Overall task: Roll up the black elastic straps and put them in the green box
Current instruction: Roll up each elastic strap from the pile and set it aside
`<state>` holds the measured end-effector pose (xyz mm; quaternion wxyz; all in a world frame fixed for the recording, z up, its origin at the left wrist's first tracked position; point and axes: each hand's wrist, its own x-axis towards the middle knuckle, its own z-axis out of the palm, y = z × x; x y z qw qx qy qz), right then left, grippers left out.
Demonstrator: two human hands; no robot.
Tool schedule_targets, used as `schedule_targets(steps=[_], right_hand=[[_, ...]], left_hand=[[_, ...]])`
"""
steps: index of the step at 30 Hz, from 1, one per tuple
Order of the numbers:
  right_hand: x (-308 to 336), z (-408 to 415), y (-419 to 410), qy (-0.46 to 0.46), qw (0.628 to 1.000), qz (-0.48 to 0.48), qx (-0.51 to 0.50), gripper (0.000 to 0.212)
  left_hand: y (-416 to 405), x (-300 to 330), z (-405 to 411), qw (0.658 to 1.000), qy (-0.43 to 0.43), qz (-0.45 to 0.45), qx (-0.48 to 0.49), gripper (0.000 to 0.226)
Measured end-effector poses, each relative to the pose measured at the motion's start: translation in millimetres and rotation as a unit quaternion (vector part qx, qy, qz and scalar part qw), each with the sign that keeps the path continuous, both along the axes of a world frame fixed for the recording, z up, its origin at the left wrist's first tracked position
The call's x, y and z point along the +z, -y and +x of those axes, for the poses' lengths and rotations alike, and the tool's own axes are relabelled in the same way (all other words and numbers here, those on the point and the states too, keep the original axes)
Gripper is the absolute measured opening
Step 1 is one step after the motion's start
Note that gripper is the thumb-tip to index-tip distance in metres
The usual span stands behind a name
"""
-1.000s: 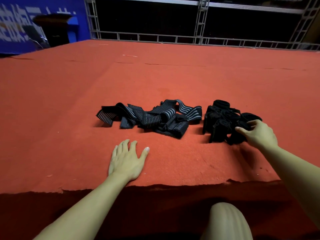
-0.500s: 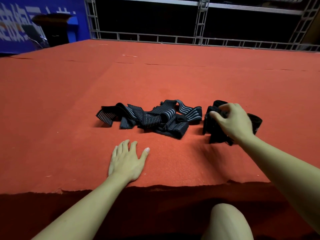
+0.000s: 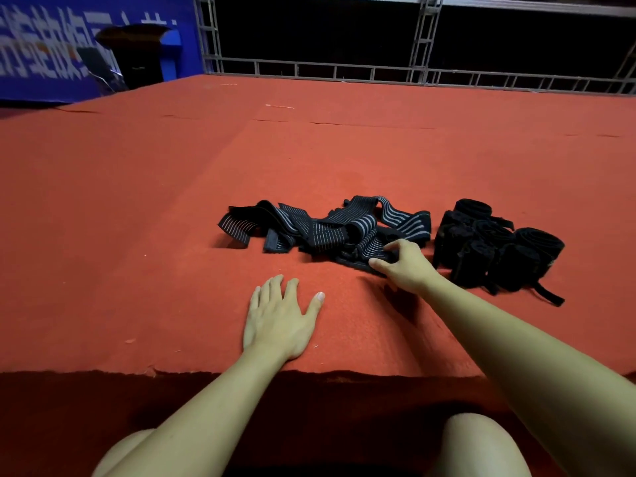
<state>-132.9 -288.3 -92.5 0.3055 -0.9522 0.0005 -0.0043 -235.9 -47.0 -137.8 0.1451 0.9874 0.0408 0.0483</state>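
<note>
The right hand (image 3: 404, 266) reaches forward, fingers curled, pinching the near edge of the loose straps (image 3: 323, 228). The left hand (image 3: 278, 318) lies flat, fingers straight, nearer than those straps. Rolled straps (image 3: 495, 246) sit just right of them.

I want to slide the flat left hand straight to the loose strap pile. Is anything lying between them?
Nothing: in the head view, only bare red cloth separates the left hand from the loose strap pile.

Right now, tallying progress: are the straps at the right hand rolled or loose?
Loose: the striped straps lie tangled and spread flat.
</note>
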Motion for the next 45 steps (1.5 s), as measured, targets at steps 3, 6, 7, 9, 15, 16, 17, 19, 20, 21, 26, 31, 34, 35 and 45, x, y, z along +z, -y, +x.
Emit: schedule_targets(steps=[3,6,7,9,15,16,17,19,20,21,26,31,34,35,45], right_hand=[[-6,8,2,-0.017,0.999,0.015,-0.035,0.091],[-15,19,9,-0.036,0.997,0.051,-0.043,0.123],[-14,19,9,-0.039,0.994,0.09,-0.045,0.127],[-4,12,5,-0.041,0.984,0.17,-0.028,0.101],[22,-13,-8,0.076,0.968,0.236,0.037,0.034],[26,-17,-10,0.074,0.96,0.265,0.049,0.029],[30,-19,-13,0.069,0.953,0.29,0.058,0.027],[42,-26,-18,0.059,0.937,0.329,0.101,0.028],[47,-29,-22,0.05,0.93,0.341,0.129,0.031],[51,-31,-25,0.036,0.921,0.357,0.149,0.03],[80,-34,-49,-0.011,0.851,0.488,0.196,0.025],[118,-25,-61,-0.045,0.827,0.511,0.231,0.016],[123,-23,-68,-0.046,0.837,0.485,0.249,0.014],[123,-24,-69,-0.025,0.845,0.474,0.246,0.015],[120,-42,-57,-0.046,0.889,0.363,0.275,0.02]], left_hand=[[0,-1,1,1.0,0.005,0.002,0.001,0.08],[0,-3,2,1.0,0.012,0.008,0.002,0.079],[0,-3,3,1.0,0.014,0.007,0.003,0.079],[0,-3,4,1.0,0.015,0.003,0.001,0.078],[-1,-4,4,1.0,0.027,-0.002,0.001,0.077],[-2,-4,3,1.0,0.031,-0.007,0.001,0.076],[-2,-3,3,0.999,0.04,-0.016,-0.002,0.075],[-5,-2,4,0.995,0.065,-0.068,-0.012,0.067],[-6,-1,5,0.989,0.076,-0.123,-0.015,0.059],[-8,1,6,0.976,0.085,-0.2,-0.016,0.05],[-3,49,23,0.834,0.101,-0.542,-0.004,0.026],[19,111,34,0.73,0.072,-0.679,-0.022,0.045],[26,126,35,0.69,0.05,-0.722,-0.027,0.046],[27,128,35,0.673,0.047,-0.738,-0.032,0.051],[4,139,25,0.721,-0.001,-0.69,-0.062,0.038]])
